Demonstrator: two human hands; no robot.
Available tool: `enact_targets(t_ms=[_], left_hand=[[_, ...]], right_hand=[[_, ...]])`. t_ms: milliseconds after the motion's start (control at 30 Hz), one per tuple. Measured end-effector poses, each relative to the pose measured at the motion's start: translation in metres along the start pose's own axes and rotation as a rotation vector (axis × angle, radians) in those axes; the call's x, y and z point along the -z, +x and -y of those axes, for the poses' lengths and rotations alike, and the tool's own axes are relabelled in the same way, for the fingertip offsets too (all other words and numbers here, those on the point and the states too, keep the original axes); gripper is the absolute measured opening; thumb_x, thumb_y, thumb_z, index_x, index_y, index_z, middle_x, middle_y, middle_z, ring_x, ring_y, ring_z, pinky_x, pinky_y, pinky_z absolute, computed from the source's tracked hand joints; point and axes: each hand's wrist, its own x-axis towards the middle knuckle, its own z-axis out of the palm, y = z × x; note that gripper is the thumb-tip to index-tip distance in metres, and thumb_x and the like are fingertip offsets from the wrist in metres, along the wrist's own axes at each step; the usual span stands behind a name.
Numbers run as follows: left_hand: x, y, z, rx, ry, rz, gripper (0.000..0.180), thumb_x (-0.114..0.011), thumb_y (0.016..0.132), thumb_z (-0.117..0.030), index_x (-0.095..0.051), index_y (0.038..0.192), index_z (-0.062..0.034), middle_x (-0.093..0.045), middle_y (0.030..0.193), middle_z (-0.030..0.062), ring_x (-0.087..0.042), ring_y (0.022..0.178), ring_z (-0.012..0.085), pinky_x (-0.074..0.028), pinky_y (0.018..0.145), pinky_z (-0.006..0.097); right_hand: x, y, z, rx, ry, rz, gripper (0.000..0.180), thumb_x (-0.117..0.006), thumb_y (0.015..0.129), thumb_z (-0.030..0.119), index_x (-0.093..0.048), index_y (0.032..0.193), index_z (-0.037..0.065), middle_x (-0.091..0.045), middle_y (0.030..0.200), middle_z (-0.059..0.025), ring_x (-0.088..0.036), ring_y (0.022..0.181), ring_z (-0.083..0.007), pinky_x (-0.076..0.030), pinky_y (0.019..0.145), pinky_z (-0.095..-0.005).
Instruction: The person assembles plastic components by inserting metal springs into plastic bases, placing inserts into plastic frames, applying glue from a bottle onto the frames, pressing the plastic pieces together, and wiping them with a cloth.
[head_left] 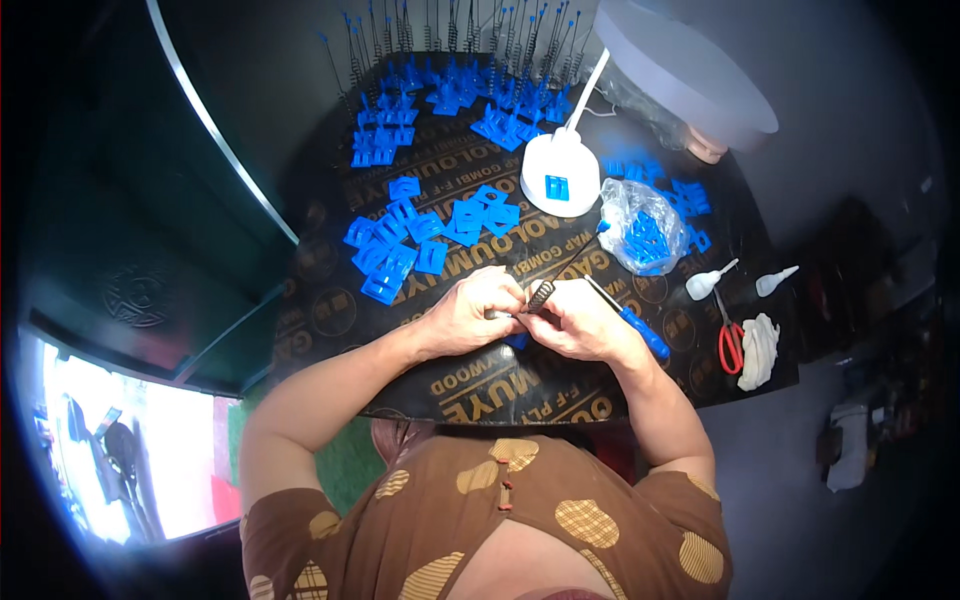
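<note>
My left hand [472, 312] and my right hand [580, 320] meet near the table's front edge, fingers bent and closed together. Between the right thumb and fingers stands a dark coil spring [540, 294], tilted up to the right. A thin dark rod [581, 258] runs from near it toward the far right. The left fingers pinch close to the spring's lower end; what they hold is hidden. Just under the hands, part of a blue plastic piece [516, 341] shows. Beside the right wrist lies a blue-handled screwdriver [645, 334], its shaft pointing toward the hand.
Ahead lie loose blue plastic plates [389, 258]. Farther back stand several blue bases with springs and rods [458, 85]. A white lamp base [560, 178], a clear bag of blue parts [645, 235], white squeeze bottles [708, 281], red-handled scissors [731, 345] and a white cloth [760, 352] occupy the right.
</note>
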Motion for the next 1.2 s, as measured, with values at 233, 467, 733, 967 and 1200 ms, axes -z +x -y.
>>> enact_targets(t_ms=[233,467,733,967,1200], left_hand=[[0.001,0.0,-0.007,0.106,-0.08,0.027,0.013,-0.071,0.072,-0.006,-0.068,0.084,-0.0011,-0.063,0.089,0.0072,-0.057,0.089,0.0214,-0.046,0.079,0.034],[0.009,0.009,-0.012,0.233,-0.201,0.026,0.01,-0.071,0.075,-0.004,-0.066,0.082,0.0008,-0.063,0.087,0.0067,-0.057,0.087,0.0172,-0.045,0.081,0.031],[0.013,0.021,-0.036,0.428,-0.418,0.035,0.008,-0.069,0.081,-0.006,-0.065,0.08,0.0012,-0.061,0.081,0.0013,-0.055,0.075,0.0076,-0.044,0.068,0.023],[0.008,0.025,-0.043,0.456,-0.51,-0.029,0.01,-0.068,0.083,-0.008,-0.067,0.081,0.0011,-0.064,0.075,0.0018,-0.056,0.068,0.0063,-0.045,0.062,0.024],[0.002,0.023,-0.044,0.466,-0.525,-0.078,0.01,-0.066,0.084,-0.008,-0.067,0.083,0.0012,-0.063,0.074,0.0006,-0.054,0.068,0.0051,-0.045,0.063,0.021]], right_hand=[[-0.002,-0.004,-0.003,-0.007,0.053,-0.068,0.008,-0.062,0.084,0.01,-0.061,0.081,0.002,-0.059,0.065,-0.008,-0.054,0.055,-0.0165,-0.043,0.053,-0.0296],[-0.005,-0.007,-0.023,-0.209,0.402,-0.163,0.018,-0.066,0.087,0.017,-0.063,0.083,-0.001,-0.062,0.068,-0.0014,-0.051,0.062,-0.0056,-0.043,0.054,-0.024],[0.003,-0.007,-0.018,-0.265,0.622,-0.223,0.018,-0.061,0.09,0.015,-0.059,0.079,0.001,-0.058,0.068,-0.0002,-0.052,0.063,-0.0054,-0.043,0.056,-0.0223],[0.007,-0.008,-0.011,-0.322,0.678,-0.26,0.02,-0.06,0.092,0.016,-0.058,0.078,0.001,-0.058,0.067,-0.0008,-0.052,0.062,-0.0059,-0.043,0.057,-0.0227],[0.01,-0.006,-0.006,-0.38,0.797,-0.289,0.019,-0.061,0.091,0.019,-0.058,0.082,0.003,-0.058,0.066,-0.0014,-0.047,0.053,-0.0046,-0.037,0.048,-0.0194]])
